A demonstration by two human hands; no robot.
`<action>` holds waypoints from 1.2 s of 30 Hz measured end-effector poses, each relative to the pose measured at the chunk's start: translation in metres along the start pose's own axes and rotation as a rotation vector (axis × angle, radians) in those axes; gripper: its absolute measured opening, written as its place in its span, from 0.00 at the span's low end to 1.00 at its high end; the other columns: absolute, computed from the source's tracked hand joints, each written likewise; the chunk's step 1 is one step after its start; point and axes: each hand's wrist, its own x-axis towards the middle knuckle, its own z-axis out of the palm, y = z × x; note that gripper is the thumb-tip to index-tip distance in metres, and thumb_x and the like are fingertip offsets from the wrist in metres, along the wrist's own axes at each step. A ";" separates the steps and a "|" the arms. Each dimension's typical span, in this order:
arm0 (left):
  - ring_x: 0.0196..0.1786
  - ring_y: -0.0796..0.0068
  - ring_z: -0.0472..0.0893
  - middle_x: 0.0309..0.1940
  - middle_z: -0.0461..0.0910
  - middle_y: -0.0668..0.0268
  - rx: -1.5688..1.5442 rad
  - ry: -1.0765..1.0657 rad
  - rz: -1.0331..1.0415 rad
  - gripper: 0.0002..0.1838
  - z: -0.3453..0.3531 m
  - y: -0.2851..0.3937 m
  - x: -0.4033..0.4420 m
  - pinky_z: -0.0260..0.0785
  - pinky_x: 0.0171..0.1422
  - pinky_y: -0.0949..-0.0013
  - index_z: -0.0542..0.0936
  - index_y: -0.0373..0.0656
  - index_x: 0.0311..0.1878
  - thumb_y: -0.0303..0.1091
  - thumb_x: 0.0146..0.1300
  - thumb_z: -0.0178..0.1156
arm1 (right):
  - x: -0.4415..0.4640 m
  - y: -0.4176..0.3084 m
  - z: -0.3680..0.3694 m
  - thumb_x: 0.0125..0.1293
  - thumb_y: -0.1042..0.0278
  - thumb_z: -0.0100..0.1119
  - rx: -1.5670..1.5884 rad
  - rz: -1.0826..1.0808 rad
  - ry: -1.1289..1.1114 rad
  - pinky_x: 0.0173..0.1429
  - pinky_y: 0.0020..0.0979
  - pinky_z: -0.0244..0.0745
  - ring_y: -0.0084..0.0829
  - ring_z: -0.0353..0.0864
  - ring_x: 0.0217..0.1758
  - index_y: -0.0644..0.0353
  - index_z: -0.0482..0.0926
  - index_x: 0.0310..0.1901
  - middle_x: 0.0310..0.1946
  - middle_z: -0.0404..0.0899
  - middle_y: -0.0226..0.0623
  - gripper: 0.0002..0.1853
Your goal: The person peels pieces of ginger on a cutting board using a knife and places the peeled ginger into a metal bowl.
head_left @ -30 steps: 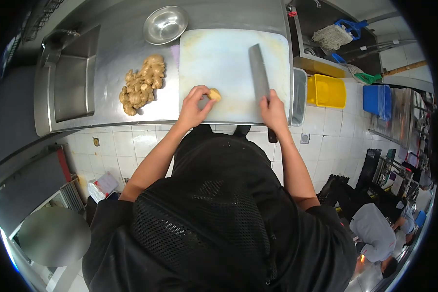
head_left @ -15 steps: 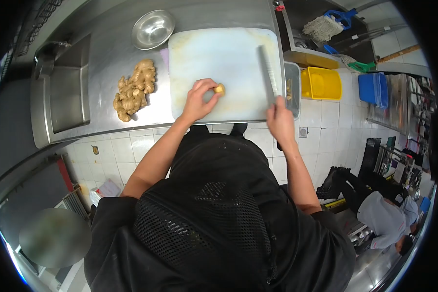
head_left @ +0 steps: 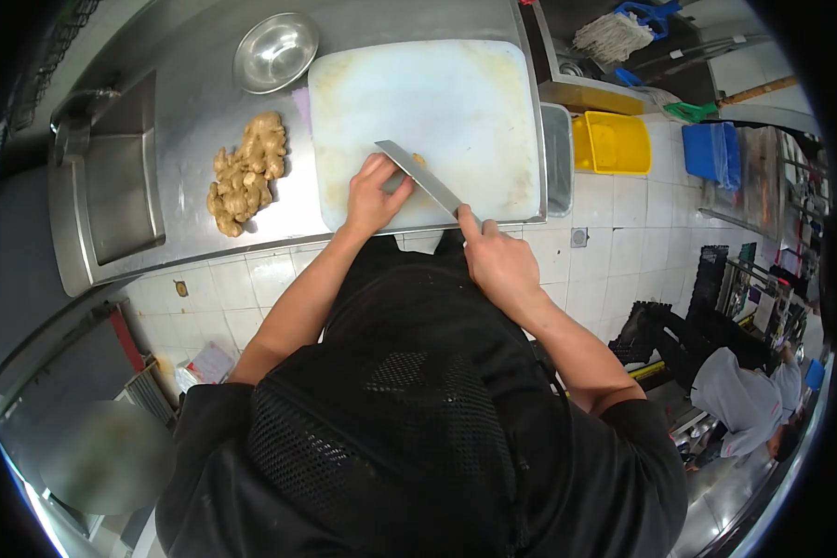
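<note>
View from the head, looking down at a person's two bare hands over a pale cutting board (head_left: 456, 102) on a steel counter (head_left: 186, 102). Taking the board as a clock face, the broad-bladed knife (head_left: 428, 182) has just swung in from the 3 o'clock side and now slants inward, its tip toward 10 o'clock and its handle end toward 5. That change brings the blade over a small ginger piece (head_left: 418, 159) just below the centre, so steel and ginger are close together beside the fingers, though whether the edge touches it cannot be seen. The right hand (head_left: 500, 265), at 5 o'clock, has its grip closed around the handle, forefinger reaching toward the blade. The left hand (head_left: 372, 197), at 7 o'clock, curls fingers and thumb toward the ginger piece; the blade hides their tips, so whether this grip holds it cannot be told. A knobbly heap of ginger (head_left: 248, 175) lies on the counter at 9 o'clock, with a metal bowl (head_left: 276, 53) at 10 and a clear container (head_left: 557, 163) at 3, beside the board.
</note>
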 end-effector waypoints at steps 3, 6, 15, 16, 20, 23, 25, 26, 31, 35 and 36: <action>0.51 0.57 0.84 0.47 0.86 0.61 -0.009 -0.006 -0.018 0.13 0.000 0.001 0.001 0.78 0.54 0.61 0.87 0.40 0.48 0.26 0.58 0.71 | 0.000 0.000 0.006 0.68 0.72 0.54 -0.002 -0.012 0.033 0.31 0.46 0.83 0.47 0.88 0.30 0.60 0.65 0.71 0.34 0.81 0.48 0.29; 0.51 0.57 0.84 0.47 0.86 0.61 -0.008 0.009 -0.004 0.14 0.000 -0.001 0.001 0.79 0.55 0.61 0.87 0.41 0.49 0.26 0.58 0.71 | 0.012 -0.003 0.012 0.68 0.72 0.54 0.008 -0.017 0.064 0.31 0.46 0.83 0.47 0.88 0.29 0.61 0.65 0.69 0.33 0.81 0.49 0.27; 0.53 0.57 0.84 0.49 0.86 0.59 0.069 0.037 0.037 0.15 0.003 0.000 0.002 0.79 0.56 0.60 0.87 0.42 0.51 0.29 0.60 0.72 | 0.061 0.006 0.019 0.70 0.71 0.54 0.119 -0.061 0.156 0.34 0.53 0.80 0.54 0.86 0.30 0.61 0.68 0.60 0.30 0.82 0.50 0.18; 0.53 0.58 0.84 0.49 0.86 0.59 0.081 0.030 0.043 0.15 0.004 -0.001 0.001 0.79 0.57 0.60 0.87 0.42 0.52 0.28 0.61 0.72 | 0.066 0.009 0.014 0.70 0.72 0.53 0.135 -0.058 0.071 0.36 0.53 0.81 0.54 0.87 0.32 0.62 0.68 0.60 0.31 0.83 0.53 0.18; 0.54 0.58 0.84 0.50 0.85 0.60 0.121 0.014 0.049 0.16 0.004 0.001 -0.001 0.79 0.57 0.61 0.87 0.42 0.54 0.27 0.62 0.70 | 0.066 0.024 -0.005 0.69 0.73 0.51 0.249 -0.066 -0.081 0.43 0.55 0.81 0.58 0.87 0.37 0.64 0.69 0.58 0.33 0.85 0.58 0.16; 0.54 0.58 0.84 0.51 0.85 0.60 0.168 0.034 0.022 0.17 0.005 0.008 -0.004 0.79 0.57 0.61 0.87 0.42 0.55 0.26 0.62 0.70 | 0.083 0.032 0.012 0.70 0.72 0.51 0.409 -0.089 -0.002 0.47 0.57 0.80 0.61 0.85 0.40 0.65 0.71 0.56 0.35 0.85 0.60 0.15; 0.54 0.59 0.84 0.51 0.85 0.60 0.192 0.041 0.021 0.17 0.006 0.008 -0.007 0.79 0.58 0.61 0.86 0.42 0.55 0.26 0.62 0.70 | 0.119 0.046 0.031 0.70 0.71 0.52 0.554 -0.147 0.012 0.49 0.57 0.79 0.62 0.85 0.41 0.65 0.72 0.56 0.35 0.84 0.61 0.15; 0.55 0.60 0.85 0.51 0.85 0.59 0.201 0.050 0.027 0.17 0.007 0.007 -0.007 0.79 0.58 0.62 0.86 0.42 0.55 0.26 0.62 0.70 | 0.131 0.051 0.035 0.70 0.70 0.52 0.688 -0.194 0.030 0.50 0.58 0.78 0.63 0.84 0.43 0.65 0.72 0.55 0.36 0.84 0.61 0.15; 0.49 0.60 0.84 0.49 0.84 0.58 0.060 0.074 -0.113 0.18 0.009 0.019 0.003 0.79 0.55 0.61 0.86 0.42 0.54 0.29 0.61 0.72 | 0.114 0.060 0.029 0.70 0.69 0.52 0.629 -0.068 0.013 0.51 0.58 0.77 0.63 0.84 0.43 0.64 0.73 0.56 0.38 0.84 0.62 0.16; 0.45 0.65 0.82 0.47 0.83 0.59 0.050 0.205 -0.005 0.14 -0.027 0.035 0.028 0.77 0.51 0.65 0.87 0.41 0.50 0.31 0.62 0.74 | 0.079 0.047 0.027 0.71 0.68 0.53 0.406 0.049 0.099 0.43 0.56 0.78 0.59 0.86 0.37 0.61 0.71 0.60 0.34 0.84 0.60 0.18; 0.45 0.68 0.82 0.46 0.84 0.61 0.010 0.260 0.030 0.11 -0.049 0.040 0.040 0.76 0.50 0.67 0.87 0.40 0.48 0.30 0.63 0.73 | 0.074 0.041 0.021 0.71 0.68 0.53 0.398 0.062 0.103 0.43 0.56 0.78 0.59 0.86 0.37 0.61 0.71 0.60 0.34 0.84 0.60 0.18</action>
